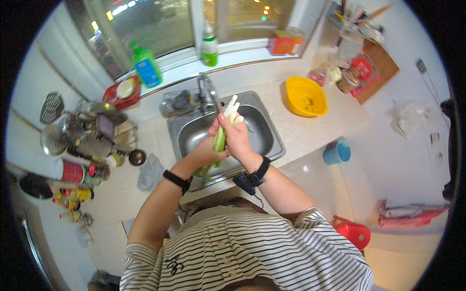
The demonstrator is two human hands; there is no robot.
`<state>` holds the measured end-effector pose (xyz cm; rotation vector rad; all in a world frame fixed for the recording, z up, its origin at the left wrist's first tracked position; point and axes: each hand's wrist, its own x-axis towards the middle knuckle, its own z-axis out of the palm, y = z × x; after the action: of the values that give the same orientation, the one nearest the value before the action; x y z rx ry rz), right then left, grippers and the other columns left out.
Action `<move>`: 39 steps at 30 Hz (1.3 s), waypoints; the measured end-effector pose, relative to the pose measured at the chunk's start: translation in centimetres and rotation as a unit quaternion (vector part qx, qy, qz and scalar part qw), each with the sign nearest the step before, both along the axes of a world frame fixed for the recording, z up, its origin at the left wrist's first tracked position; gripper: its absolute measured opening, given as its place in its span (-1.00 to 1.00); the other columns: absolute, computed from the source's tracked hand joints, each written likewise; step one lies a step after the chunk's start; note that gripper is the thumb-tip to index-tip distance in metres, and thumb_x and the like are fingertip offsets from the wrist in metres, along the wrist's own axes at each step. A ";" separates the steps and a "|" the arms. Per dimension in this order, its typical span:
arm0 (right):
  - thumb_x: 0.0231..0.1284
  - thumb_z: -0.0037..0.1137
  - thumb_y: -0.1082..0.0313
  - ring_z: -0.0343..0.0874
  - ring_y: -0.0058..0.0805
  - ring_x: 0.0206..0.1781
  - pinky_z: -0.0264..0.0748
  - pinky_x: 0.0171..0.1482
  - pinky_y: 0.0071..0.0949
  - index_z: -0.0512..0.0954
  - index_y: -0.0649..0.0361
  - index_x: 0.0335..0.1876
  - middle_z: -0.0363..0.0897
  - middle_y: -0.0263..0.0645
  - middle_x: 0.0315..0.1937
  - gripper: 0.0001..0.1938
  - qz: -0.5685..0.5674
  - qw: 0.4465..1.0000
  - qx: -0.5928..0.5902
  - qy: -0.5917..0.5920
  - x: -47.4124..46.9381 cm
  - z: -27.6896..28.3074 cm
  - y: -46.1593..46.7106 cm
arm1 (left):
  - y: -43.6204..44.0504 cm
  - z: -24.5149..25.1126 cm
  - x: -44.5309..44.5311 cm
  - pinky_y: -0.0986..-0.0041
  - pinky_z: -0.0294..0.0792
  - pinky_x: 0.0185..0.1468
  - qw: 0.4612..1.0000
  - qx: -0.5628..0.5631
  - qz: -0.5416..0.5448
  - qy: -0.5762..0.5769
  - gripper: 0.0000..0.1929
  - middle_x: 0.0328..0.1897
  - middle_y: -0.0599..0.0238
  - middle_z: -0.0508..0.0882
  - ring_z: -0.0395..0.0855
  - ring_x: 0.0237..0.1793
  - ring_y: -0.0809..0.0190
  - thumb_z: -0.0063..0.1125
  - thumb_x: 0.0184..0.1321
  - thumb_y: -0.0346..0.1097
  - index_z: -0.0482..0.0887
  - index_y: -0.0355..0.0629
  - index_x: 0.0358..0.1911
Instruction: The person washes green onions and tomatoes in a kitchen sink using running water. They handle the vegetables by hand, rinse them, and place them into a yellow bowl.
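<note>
Both hands are over the stainless steel sink [185, 134], below the faucet [212, 91]. My right hand [236, 136] is closed around a bunch of green onions [220, 140], its thumb lying along the stalks. The white ends point up and away from me, towards the faucet. My left hand [209, 151] is against the same bunch from the left and below; its fingers are partly hidden behind the stalks and the other hand. Green leaves hang down below the left hand, near the sink's front edge.
A yellow plastic basin [307, 96] stands right of the sink, a grey cloth [150, 172] left of it. Cooking utensils, a ladle [137, 157] and bottles crowd the left counter. Soap bottles [146, 67] line the windowsill. A blue cup [336, 151] is at the right.
</note>
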<state>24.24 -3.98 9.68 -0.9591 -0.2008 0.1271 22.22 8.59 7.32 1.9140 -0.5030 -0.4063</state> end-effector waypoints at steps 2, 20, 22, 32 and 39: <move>0.36 0.00 0.24 0.55 -0.51 -0.46 0.52 -0.38 -0.52 0.40 0.18 -0.20 0.49 -0.31 -0.46 -0.83 -0.050 0.997 0.046 0.044 0.6 -0.3 -0.7 | -0.3 -0.2 -0.4 0.35 0.43 -0.13 0.998 0.048 0.044 -0.001 -0.71 -0.28 0.20 0.65 0.61 -0.25 0.15 0.21 0.04 -0.31 0.54 -0.20 -0.16; 0.38 -0.03 0.24 0.55 -0.53 -0.39 0.49 -0.28 -0.52 0.39 0.20 -0.21 0.50 -0.33 -0.46 -0.82 -0.153 0.968 -0.192 -0.047 2.3 -4.7 -8.0 | 0.1 -1.3 0.3 -0.02 -0.18 0.46 0.932 0.359 -0.022 -0.040 0.20 0.47 -0.18 0.05 -0.15 0.50 -0.19 0.52 -0.32 0.04 -0.03 -0.17 0.42; 0.38 -0.01 0.25 0.53 -0.55 -0.36 0.49 -0.26 -0.55 0.39 0.16 -0.22 0.46 -0.34 -0.43 -0.84 -0.102 0.991 -0.079 -0.017 1.6 -4.7 -7.1 | -2.3 -0.7 0.5 0.11 -0.09 0.45 0.951 0.272 -0.001 -0.146 0.13 0.43 -0.10 0.20 -0.02 0.48 -0.11 0.50 -0.26 0.01 0.02 -0.18 0.40; 0.37 -0.09 0.20 0.52 -0.40 -0.30 0.47 -0.13 -0.39 0.42 0.14 -0.21 0.52 -0.27 -0.40 -0.82 -0.059 0.979 0.186 0.065 1.6 -2.1 -8.3 | -2.1 -2.5 0.3 0.22 0.42 -0.07 0.978 0.188 0.039 -0.078 -0.56 -0.16 -0.10 0.64 0.62 -0.12 -0.11 0.23 0.13 -0.18 0.45 -0.21 0.03; 0.45 -0.25 0.17 0.56 -0.23 0.04 0.41 0.18 -0.15 0.44 0.21 0.10 0.59 -0.10 -0.09 -0.66 0.310 0.908 0.262 0.105 4.0 -2.5 -15.9 | 3.7 -2.7 -1.4 0.12 0.41 -0.11 0.890 0.440 0.070 -0.096 -0.68 -0.27 0.02 0.66 0.62 -0.19 -0.12 0.20 0.11 -0.22 0.44 -0.18 -0.14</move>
<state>28.27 -19.84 7.17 -0.3101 -0.3180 0.7247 20.78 12.24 4.61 2.8744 -0.3151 -0.3831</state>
